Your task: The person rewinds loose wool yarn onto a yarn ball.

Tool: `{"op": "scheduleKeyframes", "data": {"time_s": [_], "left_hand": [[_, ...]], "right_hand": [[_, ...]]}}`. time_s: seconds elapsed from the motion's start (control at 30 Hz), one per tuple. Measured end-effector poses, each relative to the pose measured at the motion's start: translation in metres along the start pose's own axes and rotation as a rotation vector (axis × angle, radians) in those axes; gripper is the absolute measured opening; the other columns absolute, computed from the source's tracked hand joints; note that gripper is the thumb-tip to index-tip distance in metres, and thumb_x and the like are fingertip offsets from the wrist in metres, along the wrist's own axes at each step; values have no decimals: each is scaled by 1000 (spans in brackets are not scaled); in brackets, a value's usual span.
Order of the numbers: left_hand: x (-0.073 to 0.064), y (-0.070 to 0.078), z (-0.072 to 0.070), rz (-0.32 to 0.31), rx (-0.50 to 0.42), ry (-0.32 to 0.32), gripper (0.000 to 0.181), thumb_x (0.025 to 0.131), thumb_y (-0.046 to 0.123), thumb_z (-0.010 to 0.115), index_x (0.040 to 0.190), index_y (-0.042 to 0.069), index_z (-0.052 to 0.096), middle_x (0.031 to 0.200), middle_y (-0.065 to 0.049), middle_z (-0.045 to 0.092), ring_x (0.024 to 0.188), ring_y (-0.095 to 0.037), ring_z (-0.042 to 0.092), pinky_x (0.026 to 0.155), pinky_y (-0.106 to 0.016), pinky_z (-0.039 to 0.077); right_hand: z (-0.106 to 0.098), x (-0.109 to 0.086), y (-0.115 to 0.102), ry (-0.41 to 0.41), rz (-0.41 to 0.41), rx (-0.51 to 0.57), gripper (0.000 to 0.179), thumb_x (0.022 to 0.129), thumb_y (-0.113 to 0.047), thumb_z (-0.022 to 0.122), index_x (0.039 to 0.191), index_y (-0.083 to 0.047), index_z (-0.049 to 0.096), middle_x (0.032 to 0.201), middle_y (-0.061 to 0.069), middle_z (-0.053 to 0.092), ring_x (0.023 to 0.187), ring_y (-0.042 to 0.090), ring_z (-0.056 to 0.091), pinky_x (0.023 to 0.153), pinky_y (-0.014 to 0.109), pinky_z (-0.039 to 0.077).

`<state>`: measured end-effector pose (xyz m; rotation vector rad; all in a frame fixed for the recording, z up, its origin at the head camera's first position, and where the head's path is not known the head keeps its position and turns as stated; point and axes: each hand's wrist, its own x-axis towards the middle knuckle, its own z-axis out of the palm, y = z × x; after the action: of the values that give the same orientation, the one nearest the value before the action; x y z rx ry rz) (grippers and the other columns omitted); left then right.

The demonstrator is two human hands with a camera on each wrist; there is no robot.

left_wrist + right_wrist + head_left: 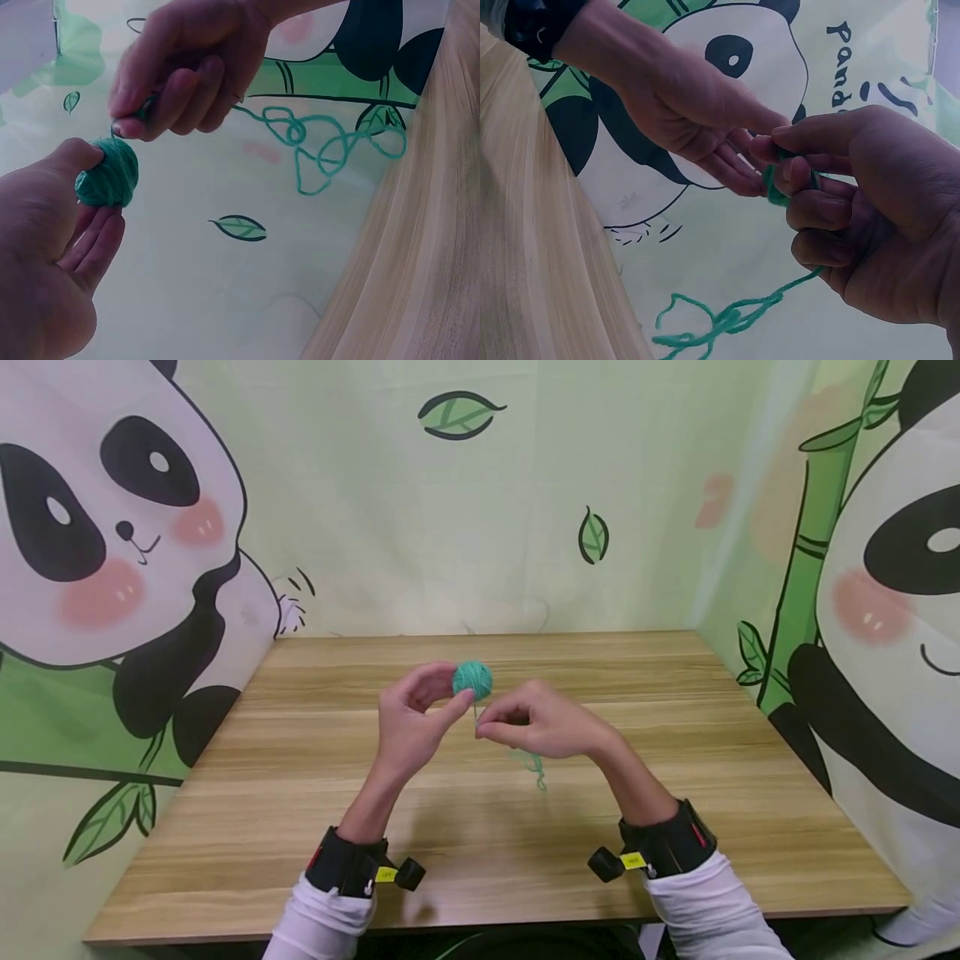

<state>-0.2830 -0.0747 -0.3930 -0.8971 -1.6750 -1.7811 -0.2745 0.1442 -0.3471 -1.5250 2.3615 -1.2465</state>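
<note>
A small ball of teal yarn point(472, 680) is held up above the table between the thumb and fingers of my left hand point(411, 714). Just to its right, my right hand point(543, 720) pinches the yarn strand running down from the ball. In the left wrist view the yarn ball point(109, 174) shows its wound strands, with the thumb on top and fingers beneath. A loose, tangled tail of yarn point(322, 142) trails out from under the right hand's curled fingers. The right wrist view has the ball point(775, 186) mostly hidden behind those fingers.
Under both hands lies a wood-grain table point(300, 802). A pale fabric backdrop point(360, 527) with pandas, bamboo and leaves stands behind it and along both sides. Each wrist wears a black strap with a small camera point(410, 874).
</note>
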Motion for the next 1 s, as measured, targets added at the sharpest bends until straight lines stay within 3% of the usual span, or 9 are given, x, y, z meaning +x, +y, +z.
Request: {"op": "scheduleKeyframes", "data": {"time_s": [0.33,0.77,0.9,1.0], "left_hand": [[2,21,6,0,53,-16,32,81,-17,77,111,-17,67,96,-32,73,84,-36,72,81,-38,63],[-2,-8,-1,6,52,-46,34,83,-4,82,115,-5,72,101,-17,77,87,-27,73,81,-38,63],[-1,-5,0,-3,59,-48,34,83,-5,82,115,-5,71,100,-18,77,87,-26,73,82,-36,63],[0,4,3,2,72,-49,34,82,-10,80,114,-9,70,100,-22,76,87,-29,73,81,-37,63]], "right_hand": [[-5,-2,-11,54,-24,63,13,102,-7,64,97,-4,76,65,-4,47,52,10,38,49,18,32],[-7,-4,-16,116,-56,74,11,100,-6,66,97,-7,77,66,-5,49,54,11,40,51,19,34],[-8,-4,-16,140,-68,76,12,100,-5,66,97,-8,78,65,-6,49,53,11,40,51,19,34],[-8,-5,-17,180,-57,87,13,99,-3,66,99,-6,79,66,-4,51,54,12,42,51,19,35]]}}
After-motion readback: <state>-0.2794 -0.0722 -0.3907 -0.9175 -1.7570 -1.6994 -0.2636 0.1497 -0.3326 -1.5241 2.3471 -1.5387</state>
